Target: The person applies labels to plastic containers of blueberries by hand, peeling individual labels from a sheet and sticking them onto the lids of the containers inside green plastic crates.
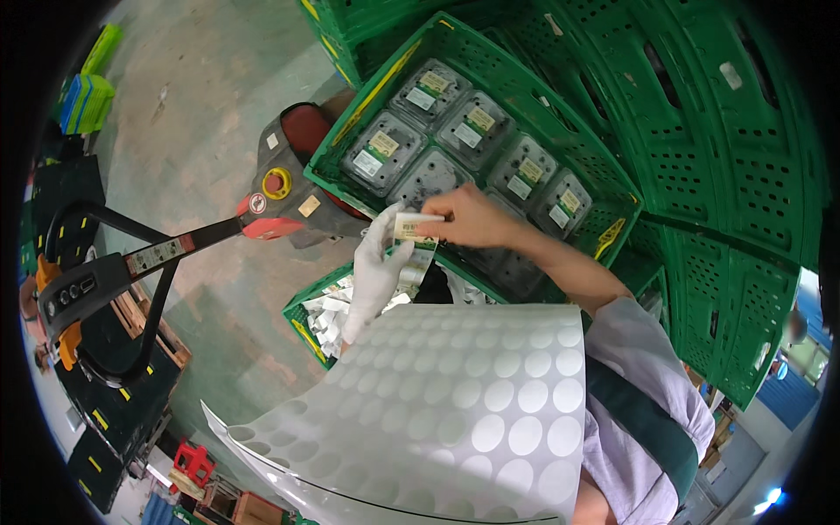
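Note:
My left hand [374, 271], in a white glove, is closed on a strip of green and cream labels [416, 262]. My bare right hand [472, 216] pinches the upper edge of a label [415, 228] at the top of that strip. Both hands are just above the near side of a green crate [383, 86]. Inside it stand several clear plastic punnets with dark contents, many bearing a label like the one in my fingers. One punnet [430, 180], just beyond my hands, shows no label on its lid. My right forearm hides part of the near row.
Below my hands, a second green crate [304, 331] holds crumpled white paper pieces. A white sheet with round dots [455, 402] covers the foreground. Left stands a pallet truck with a black handle [96, 289] and red button [276, 183]. Stacked green crates [700, 149] rise at the right.

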A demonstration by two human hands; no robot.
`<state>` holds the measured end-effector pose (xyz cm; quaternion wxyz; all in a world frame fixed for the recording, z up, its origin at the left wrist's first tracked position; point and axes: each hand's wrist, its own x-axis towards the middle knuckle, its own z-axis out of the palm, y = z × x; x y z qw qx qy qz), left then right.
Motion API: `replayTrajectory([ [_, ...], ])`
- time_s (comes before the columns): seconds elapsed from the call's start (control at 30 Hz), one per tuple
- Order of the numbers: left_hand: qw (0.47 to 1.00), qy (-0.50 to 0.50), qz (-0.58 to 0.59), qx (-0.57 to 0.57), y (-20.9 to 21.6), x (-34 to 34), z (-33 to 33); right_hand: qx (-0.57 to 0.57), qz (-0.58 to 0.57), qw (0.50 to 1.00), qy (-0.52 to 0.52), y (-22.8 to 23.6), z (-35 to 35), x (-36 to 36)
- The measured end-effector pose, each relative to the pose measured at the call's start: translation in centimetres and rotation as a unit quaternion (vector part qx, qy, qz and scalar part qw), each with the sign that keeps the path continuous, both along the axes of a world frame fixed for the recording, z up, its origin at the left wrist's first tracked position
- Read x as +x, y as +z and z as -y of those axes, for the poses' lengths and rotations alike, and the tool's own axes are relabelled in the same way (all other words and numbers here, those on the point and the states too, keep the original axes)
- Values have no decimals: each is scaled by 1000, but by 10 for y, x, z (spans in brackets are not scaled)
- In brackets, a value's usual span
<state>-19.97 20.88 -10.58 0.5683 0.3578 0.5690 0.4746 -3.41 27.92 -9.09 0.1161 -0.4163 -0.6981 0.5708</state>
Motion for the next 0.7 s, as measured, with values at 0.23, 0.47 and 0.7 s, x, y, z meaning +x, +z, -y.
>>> replayTrajectory([
  [0.23, 981, -83, -142, -104, -8, 2, 17, 135, 18, 976, -169, -22, 24, 36],
  [0.47, 960, -90, -76, -253, 7, -62, 70, 19, 196, 951, -237, -143, -6, 57],
  [0.7, 961, -163, 1, -224, 10, -31, 74, 134, 369, 916, -81, -196, -10, 7],
])
